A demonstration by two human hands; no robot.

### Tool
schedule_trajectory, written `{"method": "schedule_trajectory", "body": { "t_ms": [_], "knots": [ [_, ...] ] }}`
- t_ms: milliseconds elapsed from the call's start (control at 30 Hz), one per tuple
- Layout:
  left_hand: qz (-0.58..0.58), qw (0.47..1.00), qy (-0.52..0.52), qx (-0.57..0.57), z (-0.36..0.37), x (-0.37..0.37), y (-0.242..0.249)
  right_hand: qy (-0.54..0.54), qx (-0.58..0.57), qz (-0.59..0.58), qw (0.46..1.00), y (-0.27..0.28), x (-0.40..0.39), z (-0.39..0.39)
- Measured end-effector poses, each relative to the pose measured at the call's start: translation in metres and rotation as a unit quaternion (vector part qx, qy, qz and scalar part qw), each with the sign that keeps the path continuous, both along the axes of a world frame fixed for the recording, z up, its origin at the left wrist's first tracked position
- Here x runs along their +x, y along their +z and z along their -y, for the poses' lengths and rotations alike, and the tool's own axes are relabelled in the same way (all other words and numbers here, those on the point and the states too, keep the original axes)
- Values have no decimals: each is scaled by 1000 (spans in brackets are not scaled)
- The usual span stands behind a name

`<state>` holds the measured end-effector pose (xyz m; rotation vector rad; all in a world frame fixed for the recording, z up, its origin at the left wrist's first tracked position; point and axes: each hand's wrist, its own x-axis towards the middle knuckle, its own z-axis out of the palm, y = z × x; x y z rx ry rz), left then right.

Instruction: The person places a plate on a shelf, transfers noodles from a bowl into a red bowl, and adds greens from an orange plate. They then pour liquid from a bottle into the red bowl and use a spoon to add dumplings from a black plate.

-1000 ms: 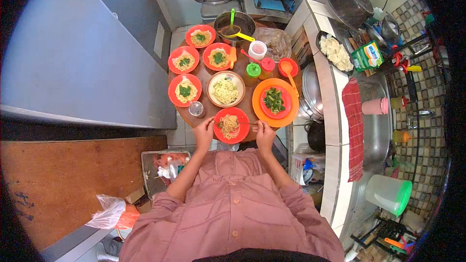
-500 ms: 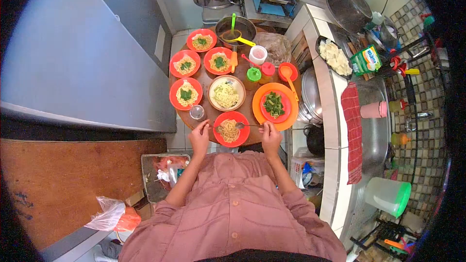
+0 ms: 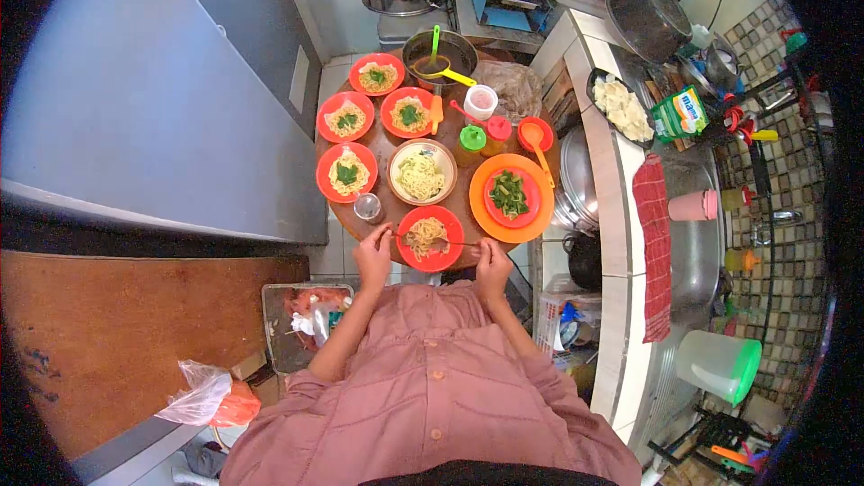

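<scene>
Left: grey wall panel (image 3: pixel 135 99), brown board (image 3: pixel 117 342) below it, plastic bag (image 3: pixel 202 393) on the floor at near left.

Round wooden table (image 3: pixel 382 148) is seen from above. Red noodle plates with greens are set on its left side: (image 3: pixel 346 172), (image 3: pixel 344 116), (image 3: pixel 376 73), (image 3: pixel 409 112). Small glass (image 3: pixel 367 207) stands just near of the left plate.

Left hand (image 3: pixel 373 253) is closed at the near table edge, just left of the near red bowl (image 3: pixel 430 237); a thin utensil (image 3: pixel 402 236) is pinched in it, tip in the noodles (image 3: pixel 425 234).

Cream bowl of noodles (image 3: pixel 421 172) sits at table centre, just far of the red bowl. Metal pot (image 3: pixel 438 51) with a green-yellow ladle is at the far edge.

Right hand (image 3: pixel 492 258) is closed just right of the red bowl, pinching a spoon (image 3: pixel 450 242) that reaches into the same noodles.

Orange plate (image 3: pixel 510 197) carries a red plate of greens (image 3: pixel 509 193). Green-lidded bottle (image 3: pixel 470 141) and red-lidded bottle (image 3: pixel 495 130) stand far of it.

Right: tiled counter (image 3: pixel 605 207), red checked cloth (image 3: pixel 654 247), green-lidded tub (image 3: pixel 720 362).
</scene>
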<state>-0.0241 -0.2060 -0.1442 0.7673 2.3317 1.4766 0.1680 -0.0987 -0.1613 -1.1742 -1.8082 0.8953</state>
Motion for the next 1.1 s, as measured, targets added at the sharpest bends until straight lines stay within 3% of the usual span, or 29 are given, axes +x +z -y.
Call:
{"method": "schedule_trajectory", "body": {
  "t_ms": [67, 200, 267, 400, 467, 500, 733, 833, 900, 1000, 1100],
  "knots": [
    [54, 998, 8, 12, 1, 1, 3, 16, -72, -33, 997, 10, -2, 6],
    [22, 999, 13, 23, 0, 1, 7, 41, -84, -13, 996, 8, -2, 12],
    [16, 999, 20, 25, 1, 1, 7, 26, -32, 43, 998, -5, 1, 5],
    [-3, 1000, 12, 13, 2, 1, 4, 35, -2, 17, 999, 5, -1, 6],
    [17, 999, 13, 28, 1, 1, 0, 101, 18, 6, 995, 6, -2, 10],
    [17, 999, 12, 28, 0, 2, 2, 120, 138, 41, 982, 2, -3, 4],
    [-5, 1000, -3, 15, -2, 4, -7, 56, 187, 74, 978, 1, 3, -29],
    [-28, 999, -20, 24, -7, 5, -20, 41, 100, 40, 993, -8, -5, -34],
    [-29, 999, -26, 21, -10, 6, -22, 8, -108, -15, 994, -5, -10, -28],
    [11, 1000, -23, -10, -16, 6, -10, -42, -197, -117, 973, -6, -11, -24],
    [-15, 999, -28, -2, -12, 7, -1, -5, -113, -69, 991, 15, -2, -12]
  ]
}}
